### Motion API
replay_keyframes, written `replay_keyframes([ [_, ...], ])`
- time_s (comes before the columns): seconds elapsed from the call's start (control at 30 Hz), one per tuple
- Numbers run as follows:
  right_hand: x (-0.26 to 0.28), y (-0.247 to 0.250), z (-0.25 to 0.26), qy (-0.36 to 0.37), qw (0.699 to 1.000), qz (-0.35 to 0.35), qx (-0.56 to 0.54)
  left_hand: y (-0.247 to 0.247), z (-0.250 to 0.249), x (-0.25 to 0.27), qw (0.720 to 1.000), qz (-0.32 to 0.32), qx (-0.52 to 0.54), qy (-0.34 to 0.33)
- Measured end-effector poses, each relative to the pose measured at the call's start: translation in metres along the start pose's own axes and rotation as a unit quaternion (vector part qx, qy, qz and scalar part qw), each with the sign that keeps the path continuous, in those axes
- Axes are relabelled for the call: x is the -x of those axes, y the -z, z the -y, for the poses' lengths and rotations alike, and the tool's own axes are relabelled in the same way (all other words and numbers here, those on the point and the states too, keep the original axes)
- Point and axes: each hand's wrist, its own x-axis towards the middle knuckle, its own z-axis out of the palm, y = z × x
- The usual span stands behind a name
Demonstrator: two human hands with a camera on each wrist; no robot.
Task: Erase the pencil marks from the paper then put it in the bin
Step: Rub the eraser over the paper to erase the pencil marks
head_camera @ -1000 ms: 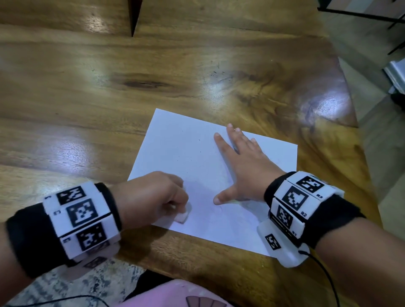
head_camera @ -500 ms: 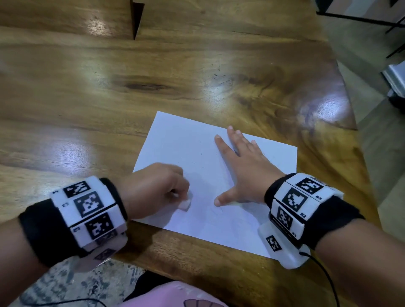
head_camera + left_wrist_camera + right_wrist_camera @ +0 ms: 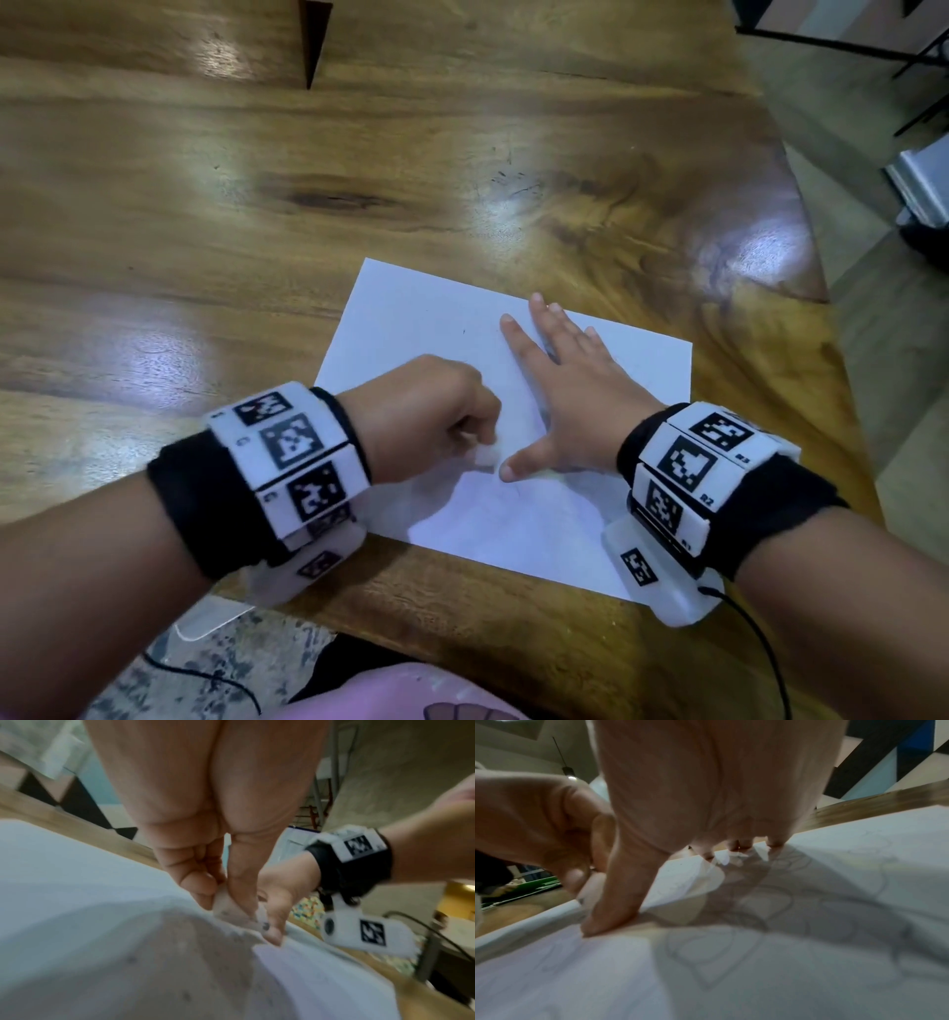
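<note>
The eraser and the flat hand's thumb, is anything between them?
Nothing but bare white sheet of paper. In the head view, the small white eraser pinched by the left hand sits just beside the right hand thumb.

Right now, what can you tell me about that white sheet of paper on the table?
The paper is a plain white rectangular sheet lying flat and slightly askew on the wooden table. Faint pencil outlines, looping shapes, still show in the right wrist view. The right hand presses it down with spread fingers, while the left hand pinches a small white eraser against it beside the right thumb.
</note>
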Motion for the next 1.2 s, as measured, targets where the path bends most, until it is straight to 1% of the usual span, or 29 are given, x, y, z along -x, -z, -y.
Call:
replay_keyframes([
  [0.1, 0.000, 0.000, -0.001, 0.000, 1.000, 0.001, 0.002, -0.010, 0.001, 0.010, 1.000, 0.018, 0.005, -0.007],
  [0.2, -0.001, -0.001, -0.002, 0.000, 1.000, 0.000, 0.004, -0.013, 0.007, 0.027, 0.997, 0.074, 0.012, -0.014],
  [0.23, -0.001, -0.001, -0.002, 0.000, 1.000, 0.000, 0.005, -0.012, 0.009, 0.027, 0.996, 0.082, 0.008, -0.015],
  [0.27, -0.001, -0.001, -0.002, 0.001, 1.000, -0.001, 0.006, -0.009, 0.009, 0.022, 0.997, 0.077, 0.004, -0.013],
  [0.37, -0.001, -0.002, -0.002, 0.003, 1.000, -0.003, 0.008, 0.001, 0.007, 0.001, 0.999, 0.034, -0.013, -0.016],
  [0.43, -0.001, -0.002, -0.002, 0.004, 1.000, -0.002, 0.008, 0.003, 0.009, -0.002, 0.999, 0.029, -0.013, -0.014],
  [0.5, -0.002, -0.002, -0.003, 0.004, 1.000, -0.001, 0.011, 0.001, 0.011, 0.008, 0.999, 0.038, 0.008, -0.011],
  [0.57, -0.002, -0.002, -0.003, 0.003, 1.000, -0.001, 0.011, -0.003, 0.010, 0.023, 0.997, 0.072, 0.013, -0.011],
  [0.63, -0.002, -0.003, -0.003, 0.003, 1.000, -0.001, 0.009, -0.004, 0.011, 0.027, 0.995, 0.101, 0.007, -0.008],
  [0.67, -0.002, -0.003, -0.003, 0.002, 1.000, -0.001, 0.008, -0.002, 0.011, 0.024, 0.995, 0.099, 0.002, -0.009],
  [0.7, -0.002, -0.003, -0.003, 0.003, 1.000, -0.002, 0.008, 0.001, 0.010, 0.019, 0.997, 0.082, -0.002, -0.013],
  [0.8, -0.002, -0.003, -0.003, 0.004, 1.000, -0.001, 0.009, 0.005, 0.013, 0.008, 1.000, -0.002, -0.011, -0.004],
  [0.83, -0.002, -0.002, -0.004, 0.004, 1.000, 0.000, 0.009, 0.004, 0.014, 0.011, 1.000, -0.016, -0.002, -0.004],
  [0.87, -0.002, -0.002, -0.004, 0.004, 1.000, 0.001, 0.008, 0.002, 0.015, 0.016, 1.000, -0.015, 0.014, -0.008],
  [0.9, -0.002, -0.002, -0.004, 0.004, 1.000, 0.001, 0.006, 0.000, 0.017, 0.024, 0.999, -0.001, 0.033, -0.010],
  [0.97, -0.002, -0.002, -0.004, 0.005, 1.000, 0.000, 0.002, -0.003, 0.019, 0.037, 0.997, 0.047, 0.056, 0.002],
  [1.0, -0.002, -0.002, -0.004, 0.006, 1.000, -0.001, 0.001, -0.003, 0.022, 0.039, 0.997, 0.058, 0.054, 0.010],
  [1.03, -0.002, -0.002, -0.004, 0.005, 1.000, 0.000, 0.001, -0.001, 0.024, 0.038, 0.998, 0.045, 0.050, 0.014],
  [1.13, -0.001, -0.002, -0.003, 0.004, 1.000, 0.000, 0.003, 0.004, 0.030, 0.030, 0.998, -0.045, 0.026, 0.023],
  [1.17, -0.001, -0.002, -0.003, 0.005, 1.000, -0.001, 0.003, 0.004, 0.030, 0.029, 0.998, -0.059, 0.020, 0.020],
  [1.2, -0.001, -0.001, -0.003, 0.005, 1.000, 0.000, 0.003, 0.002, 0.030, 0.031, 0.998, -0.059, 0.017, 0.012],
])
